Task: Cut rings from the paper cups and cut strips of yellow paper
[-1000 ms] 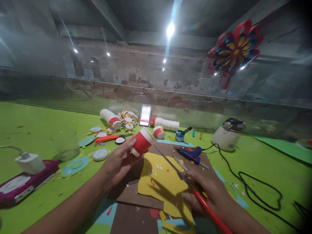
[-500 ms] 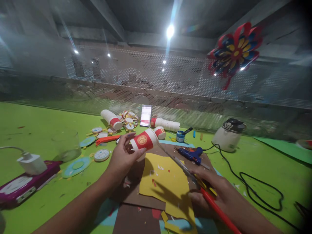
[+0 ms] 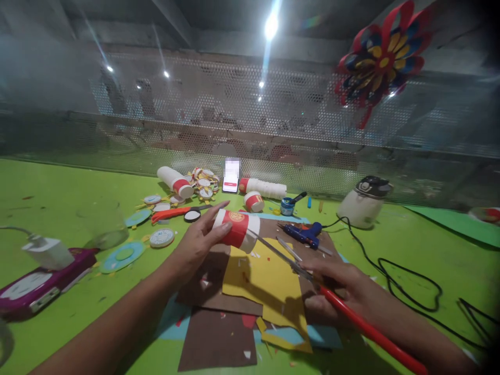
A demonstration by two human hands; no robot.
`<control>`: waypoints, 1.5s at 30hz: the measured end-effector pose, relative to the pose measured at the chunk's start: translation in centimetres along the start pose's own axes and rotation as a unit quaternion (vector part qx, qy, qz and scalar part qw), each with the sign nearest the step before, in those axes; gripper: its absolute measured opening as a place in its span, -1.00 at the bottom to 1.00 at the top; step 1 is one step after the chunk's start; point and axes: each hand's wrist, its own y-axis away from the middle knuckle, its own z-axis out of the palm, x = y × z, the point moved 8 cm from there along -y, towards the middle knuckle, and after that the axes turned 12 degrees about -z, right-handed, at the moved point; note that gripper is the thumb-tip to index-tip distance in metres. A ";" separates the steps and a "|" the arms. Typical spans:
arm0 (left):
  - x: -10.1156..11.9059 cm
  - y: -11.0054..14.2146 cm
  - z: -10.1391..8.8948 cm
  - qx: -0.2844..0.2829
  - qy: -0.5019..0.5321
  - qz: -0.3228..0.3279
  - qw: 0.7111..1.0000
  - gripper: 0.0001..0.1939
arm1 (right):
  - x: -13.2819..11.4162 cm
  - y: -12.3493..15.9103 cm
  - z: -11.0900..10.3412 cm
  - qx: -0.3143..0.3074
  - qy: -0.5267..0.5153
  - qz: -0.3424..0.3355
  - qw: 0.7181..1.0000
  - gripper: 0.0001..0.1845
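Note:
My left hand [image 3: 197, 245] grips a red and white paper cup [image 3: 236, 229], lying on its side above a yellow foam sheet [image 3: 269, 284]. My right hand [image 3: 338, 286] is closed round the red handle of a pair of scissors [image 3: 289, 261]. The open blades point up and left, with their tips at the cup's rim. Brown sheets [image 3: 219, 333] lie under the yellow one on the green table [image 3: 422, 260].
A blue glue gun [image 3: 304, 234] with a black cord [image 3: 406, 291] lies behind the sheets. A white pot [image 3: 363, 205], stacked paper cups [image 3: 263, 188], a phone [image 3: 231, 177], orange scissors [image 3: 174, 213], paper discs [image 3: 161, 237] and a purple device [image 3: 37, 286] also sit on the table. A paper flower [image 3: 383, 57] hangs above.
My left hand has turned the cup and swung it to the right, so it now lies sideways. The scissor tips have come up to the cup's rim.

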 end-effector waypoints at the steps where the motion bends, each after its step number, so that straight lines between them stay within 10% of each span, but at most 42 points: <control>1: -0.1 0.0 0.2 -0.019 0.015 -0.005 1.000 -0.38 | 0.2 0.1 0.3 -0.011 -0.013 0.010 1.000 -0.39; 10: 0.1 -0.1 0.1 -0.032 0.131 0.000 0.991 -0.52 | -1.3 -0.2 2.5 -0.058 -0.158 -0.074 0.983 -0.57; 45: -0.8 -0.7 -0.7 0.008 0.139 0.018 0.990 -0.59 | -2.2 -0.6 2.8 -0.014 -0.078 -0.090 0.993 -0.59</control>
